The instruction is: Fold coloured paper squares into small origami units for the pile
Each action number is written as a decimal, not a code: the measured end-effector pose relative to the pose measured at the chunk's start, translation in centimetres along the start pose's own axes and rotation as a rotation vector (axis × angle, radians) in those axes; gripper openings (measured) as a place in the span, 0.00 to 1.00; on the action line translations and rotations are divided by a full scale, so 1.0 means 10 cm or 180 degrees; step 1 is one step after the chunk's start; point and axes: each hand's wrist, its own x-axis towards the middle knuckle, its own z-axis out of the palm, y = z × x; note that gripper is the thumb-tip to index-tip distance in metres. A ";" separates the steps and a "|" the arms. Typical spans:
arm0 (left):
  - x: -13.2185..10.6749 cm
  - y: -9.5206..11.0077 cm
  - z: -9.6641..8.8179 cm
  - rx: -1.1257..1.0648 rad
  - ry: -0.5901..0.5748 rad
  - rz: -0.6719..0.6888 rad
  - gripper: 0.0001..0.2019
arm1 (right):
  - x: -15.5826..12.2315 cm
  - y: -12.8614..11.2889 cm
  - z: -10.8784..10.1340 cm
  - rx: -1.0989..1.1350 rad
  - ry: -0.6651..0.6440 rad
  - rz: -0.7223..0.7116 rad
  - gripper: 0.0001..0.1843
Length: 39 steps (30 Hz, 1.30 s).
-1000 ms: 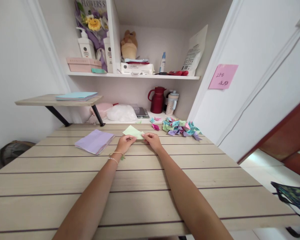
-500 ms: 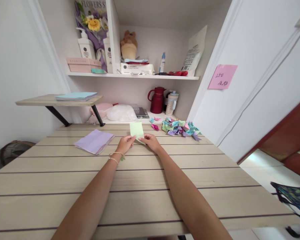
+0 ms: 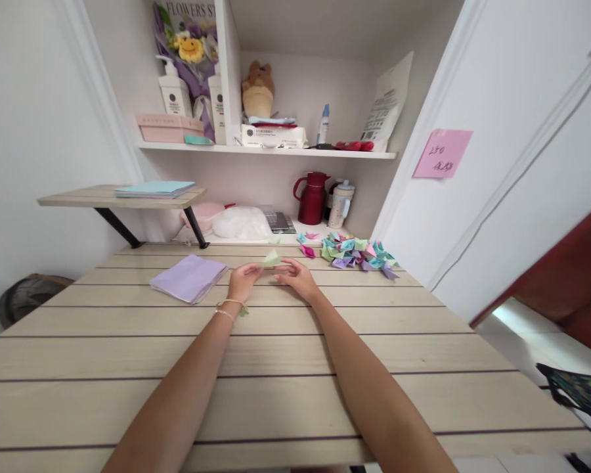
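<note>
A small pale green sheet of paper (image 3: 270, 259) is held just above the table between my hands, bent so that a corner stands up. My left hand (image 3: 244, 282) pinches it at its left side. My right hand (image 3: 299, 278) is at the right edge, its fingertips at the paper and its thumb apart below. A stack of purple paper (image 3: 189, 278) lies left of my left hand. Beyond my right hand are a magenta folded paper piece (image 3: 308, 251) and a pile of folded paper pieces (image 3: 358, 252) in several colours.
Blue-topped paper sheets (image 3: 155, 189) lie on a small raised shelf (image 3: 73, 197) at the left. A red jug (image 3: 312, 198) and a pale tumbler (image 3: 341, 203) stand at the back, beside a white plastic bag (image 3: 241, 223). The slatted table (image 3: 276, 355) extends toward me.
The green paper was facing me flat and fairly upright; now it is tipped and bent and looks smaller. My right thumb has come off it. The view has shifted slightly.
</note>
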 end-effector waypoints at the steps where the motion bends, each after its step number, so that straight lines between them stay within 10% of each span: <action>1: 0.00 -0.01 -0.01 0.0058 0.0049 0.0033 0.09 | 0.00 -0.01 0.00 -0.0042 -0.0010 -0.0084 0.33; 12: -0.05 0.06 0.02 0.0060 -0.0021 -0.0121 0.17 | -0.04 -0.08 0.00 -0.0480 0.0299 0.0019 0.17; 39: -0.06 0.06 0.10 -0.0497 0.0132 -0.0213 0.21 | 0.01 -0.05 -0.04 -0.0029 0.0820 0.0205 0.24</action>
